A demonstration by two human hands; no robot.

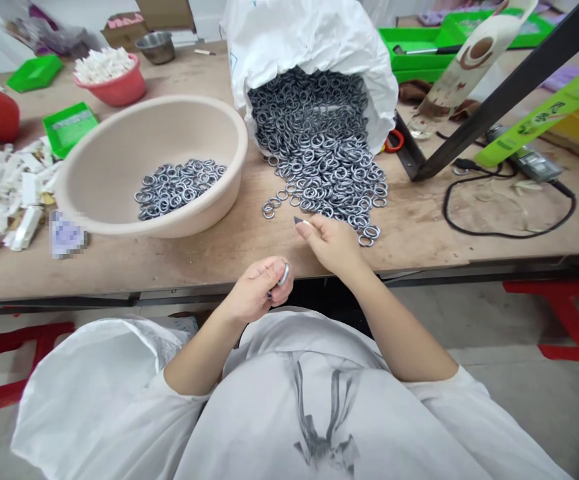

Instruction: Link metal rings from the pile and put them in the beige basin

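Observation:
My left hand [256, 290] is closed near the table's front edge, with a grey metal ring [284, 274] held upright between thumb and fingers. My right hand [334, 243] pinches a small tool with a dark pointed tip [298, 221]; the rest of it is hidden in the fingers. Just beyond that hand, a heap of grey metal rings [334, 173] spills onto the wooden table from a white sack [309, 40] lying on its side. To the left stands a large beige basin [99, 160] with a smaller pile of rings [179, 187] in it.
White plastic pieces [24, 190] lie on the far left beside a green tray [76, 130] and a pink bowl [129, 83]. On the right, a dark metal bar [499, 87] slants above a black cable [514, 235]. An open white bag [89, 387] hangs at my left.

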